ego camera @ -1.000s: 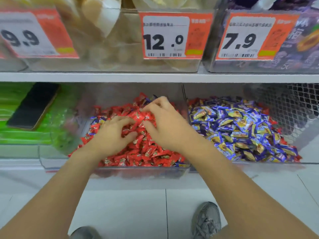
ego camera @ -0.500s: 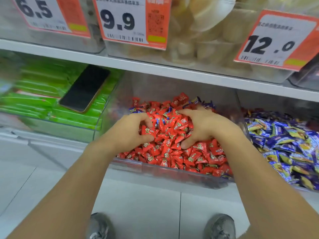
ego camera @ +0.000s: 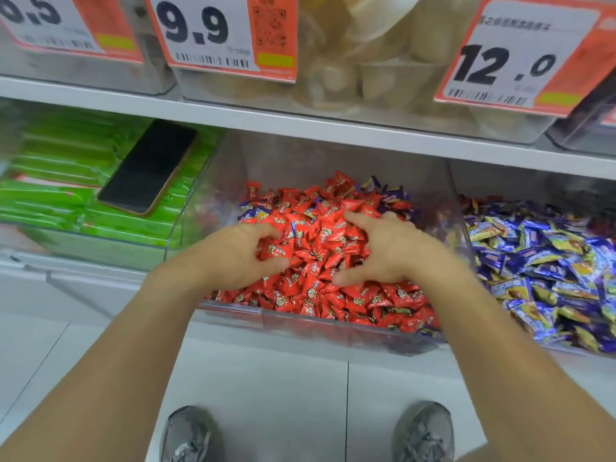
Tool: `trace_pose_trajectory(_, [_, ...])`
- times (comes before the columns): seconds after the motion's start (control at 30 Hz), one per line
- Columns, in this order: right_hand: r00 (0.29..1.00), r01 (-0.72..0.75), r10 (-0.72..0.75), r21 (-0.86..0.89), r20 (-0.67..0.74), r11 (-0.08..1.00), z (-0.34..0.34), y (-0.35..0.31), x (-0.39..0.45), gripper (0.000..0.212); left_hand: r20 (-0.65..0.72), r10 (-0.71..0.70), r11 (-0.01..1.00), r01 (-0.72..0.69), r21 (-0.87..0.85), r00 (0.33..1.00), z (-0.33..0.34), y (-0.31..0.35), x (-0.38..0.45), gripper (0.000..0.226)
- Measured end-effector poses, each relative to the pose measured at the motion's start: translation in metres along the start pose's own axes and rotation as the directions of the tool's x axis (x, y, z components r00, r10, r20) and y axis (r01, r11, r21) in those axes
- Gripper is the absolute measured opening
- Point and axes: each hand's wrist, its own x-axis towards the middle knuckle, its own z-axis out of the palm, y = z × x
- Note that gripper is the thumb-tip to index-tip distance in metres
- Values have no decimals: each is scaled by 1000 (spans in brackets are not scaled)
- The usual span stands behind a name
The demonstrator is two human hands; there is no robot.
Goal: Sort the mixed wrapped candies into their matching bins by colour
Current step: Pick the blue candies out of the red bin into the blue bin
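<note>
The left hand (ego camera: 245,258) and right hand (ego camera: 383,253) lay curled on the heap of red candies (ego camera: 320,261) in the middle bin (ego camera: 333,325), gripping wrappers. Stray purple candies (ego camera: 390,195) sat beyond, nearer the right hand, beside the purple bin (ego camera: 546,261).

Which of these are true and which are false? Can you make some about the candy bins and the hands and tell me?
1. Both hands are in the bin of red candies. True: the left hand and the right hand are dug into the pile.
2. A phone lies on the green packs. True.
3. The bin to the right holds green candies. False: it holds blue candies.
4. The red bin is all red. False: a few purple wrappers lie at its back.
5. The tag above the phone reads 7.9. False: that price tag reads 9.9.
</note>
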Motion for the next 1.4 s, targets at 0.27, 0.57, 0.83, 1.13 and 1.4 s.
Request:
trace_pose_trajectory(0.27, [884, 446, -467, 277, 12, 851, 18, -32, -1, 91, -300, 181, 951, -244, -189, 937, 2, 22, 27, 44])
trace_pose_trajectory(0.57, [984, 85, -72, -70, 165, 994, -63, 36, 74, 126, -7, 126, 989, -125, 82, 992, 13, 8, 35, 57])
trace_pose_trajectory(0.83, [939, -53, 168, -358, 299, 932, -44, 24, 100, 151, -59, 117, 986, -108, 130, 991, 16, 14, 36, 55])
trace_pose_trajectory(1.13, [947, -79, -15, 279, 320, 957, -34, 21, 79, 111, -165, 174, 983, -182, -35, 971, 13, 19, 29, 73])
trace_pose_trajectory(1.4, [935, 343, -353, 193, 17, 919, -36, -24, 27, 106, -194, 289, 917, -329, -224, 937, -3, 17, 14, 96])
